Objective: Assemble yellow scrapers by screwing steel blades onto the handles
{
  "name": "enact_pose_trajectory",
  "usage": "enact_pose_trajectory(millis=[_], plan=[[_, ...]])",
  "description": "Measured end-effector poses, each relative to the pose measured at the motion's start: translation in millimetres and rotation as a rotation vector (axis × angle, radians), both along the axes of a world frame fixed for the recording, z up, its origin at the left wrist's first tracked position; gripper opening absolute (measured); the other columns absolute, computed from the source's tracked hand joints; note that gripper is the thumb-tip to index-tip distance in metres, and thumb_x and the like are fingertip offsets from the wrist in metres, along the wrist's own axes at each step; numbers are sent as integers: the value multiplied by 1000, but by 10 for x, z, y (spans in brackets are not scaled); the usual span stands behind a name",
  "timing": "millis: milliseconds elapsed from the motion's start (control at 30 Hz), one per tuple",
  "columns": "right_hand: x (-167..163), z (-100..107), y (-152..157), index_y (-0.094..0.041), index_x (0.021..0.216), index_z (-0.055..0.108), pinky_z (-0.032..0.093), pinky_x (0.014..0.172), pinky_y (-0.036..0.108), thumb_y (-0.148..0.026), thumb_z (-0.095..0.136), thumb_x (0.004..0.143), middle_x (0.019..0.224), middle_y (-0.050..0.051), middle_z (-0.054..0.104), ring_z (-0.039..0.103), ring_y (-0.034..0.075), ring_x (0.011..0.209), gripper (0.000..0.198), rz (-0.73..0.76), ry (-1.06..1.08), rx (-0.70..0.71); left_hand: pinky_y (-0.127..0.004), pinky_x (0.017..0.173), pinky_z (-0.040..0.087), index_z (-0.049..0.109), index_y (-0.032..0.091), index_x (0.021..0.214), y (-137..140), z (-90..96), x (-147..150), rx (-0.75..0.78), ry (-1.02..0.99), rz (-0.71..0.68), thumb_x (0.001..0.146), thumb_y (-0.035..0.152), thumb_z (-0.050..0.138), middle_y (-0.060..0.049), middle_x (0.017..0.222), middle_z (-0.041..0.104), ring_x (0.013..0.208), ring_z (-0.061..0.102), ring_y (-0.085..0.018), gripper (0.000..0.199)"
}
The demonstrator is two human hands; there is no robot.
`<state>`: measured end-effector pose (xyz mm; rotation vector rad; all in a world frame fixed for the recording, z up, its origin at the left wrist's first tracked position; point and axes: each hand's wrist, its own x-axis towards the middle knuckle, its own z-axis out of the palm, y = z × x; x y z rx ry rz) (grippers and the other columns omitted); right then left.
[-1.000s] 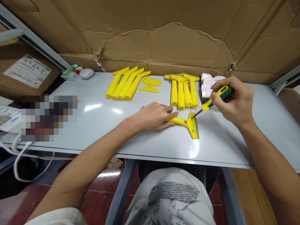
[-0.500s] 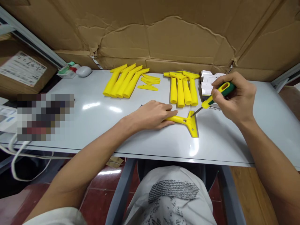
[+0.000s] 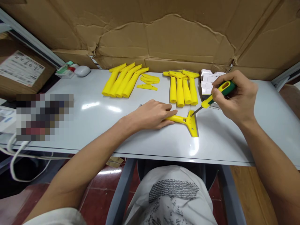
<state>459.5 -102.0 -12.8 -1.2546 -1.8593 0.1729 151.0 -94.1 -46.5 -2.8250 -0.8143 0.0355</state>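
My left hand [image 3: 156, 115] is closed around the handle of a yellow scraper [image 3: 192, 126], pressing it to the white table. The scraper's wide head points right, with a thin blade along its edge and a screw visible in the nearer hole. In my right hand [image 3: 236, 93] is a green and yellow screwdriver [image 3: 207, 101], tilted down to the left. Its tip meets the farther screw spot on the scraper head. Behind the scraper lie several yellow scrapers with heads fitted [image 3: 180, 89]. Farther left are several yellow handles [image 3: 125, 82] beside loose yellow strips [image 3: 147, 87].
An opened white box [image 3: 208, 81] stands behind my right hand. Cardboard [image 3: 164, 37] walls the table's back edge. A computer mouse [image 3: 82, 71] and small clear container [image 3: 65, 71] sit back left. White cables [image 3: 12, 162] hang at the left edge of the table [image 3: 105, 137].
Almost nothing differs. Both hands, the scraper and the screwdriver hold the same places; the view has shifted very slightly.
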Motion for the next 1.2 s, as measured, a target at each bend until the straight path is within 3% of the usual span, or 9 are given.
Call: enact_pose_trajectory(millis=[167, 267, 333, 467, 567, 700, 933, 1100, 1200], plan=[[-21, -98, 87, -32, 98, 68, 56, 66, 43, -46, 80, 97, 92, 3, 75, 69, 24, 78, 18, 65, 65, 120, -35, 61, 33, 74, 22, 135, -11, 30, 12, -18, 20, 11, 120, 47, 61, -6, 107, 81, 84, 76, -22, 33], [-33, -186, 165, -35, 115, 69, 55, 58, 37, -52, 90, 91, 91, 0, 73, 72, 23, 78, 36, 166, 187, 177, -36, 61, 33, 75, 21, 136, -17, 46, 18, -25, 21, 16, 119, 45, 62, -7, 109, 81, 84, 76, -23, 32], [-36, -215, 191, -37, 123, 70, 56, 58, 36, -55, 93, 90, 97, 0, 74, 75, 22, 81, 44, 205, 211, 155, -36, 61, 32, 75, 21, 137, -20, 49, 22, -32, 27, 24, 119, 45, 62, -7, 109, 81, 84, 76, -23, 32], [-27, -192, 151, -41, 130, 76, 60, 62, 37, -51, 88, 98, 118, 0, 79, 75, 21, 85, 35, 281, 189, 176, -36, 62, 30, 76, 22, 136, -26, 47, 37, -48, 41, 45, 119, 45, 63, -8, 108, 81, 83, 74, -23, 32], [-37, -162, 69, -43, 133, 77, 64, 69, 44, -53, 88, 98, 127, 1, 81, 74, 23, 83, 38, 200, 84, 202, -35, 63, 29, 77, 20, 133, -36, 52, 56, -84, 39, 47, 119, 46, 62, -8, 104, 81, 78, 71, -22, 32], [-117, -177, -41, -37, 130, 79, 65, 70, 51, -64, 91, 92, 114, 5, 82, 75, 30, 81, 48, 47, -27, 274, -35, 62, 27, 77, 19, 133, -51, 63, 72, -105, 45, 58, 120, 47, 59, -8, 100, 79, 75, 70, -22, 36], [-173, -136, -146, -39, 133, 80, 69, 88, 52, -56, 84, 100, 129, 6, 81, 79, 33, 104, 37, 106, 8, 175, -34, 65, 31, 77, 19, 131, -46, 45, 56, -125, -4, 44, 121, 46, 60, -8, 101, 80, 74, 69, -22, 34], [-54, -60, -24, -39, 130, 81, 68, 88, 49, -45, 87, 100, 119, 3, 81, 76, 27, 97, 32, 215, 105, 65, -34, 65, 31, 76, 19, 134, -45, 26, 46, -125, -9, 33, 120, 46, 62, -8, 103, 80, 74, 68, -21, 34], [25, -51, 58, -35, 131, 82, 67, 85, 41, -38, 91, 97, 116, 3, 81, 74, 20, 91, 35, 394, 196, 60, -35, 65, 32, 75, 18, 137, -36, 16, 41, -119, -8, 22, 120, 45, 63, -8, 103, 80, 77, 70, -22, 34]])
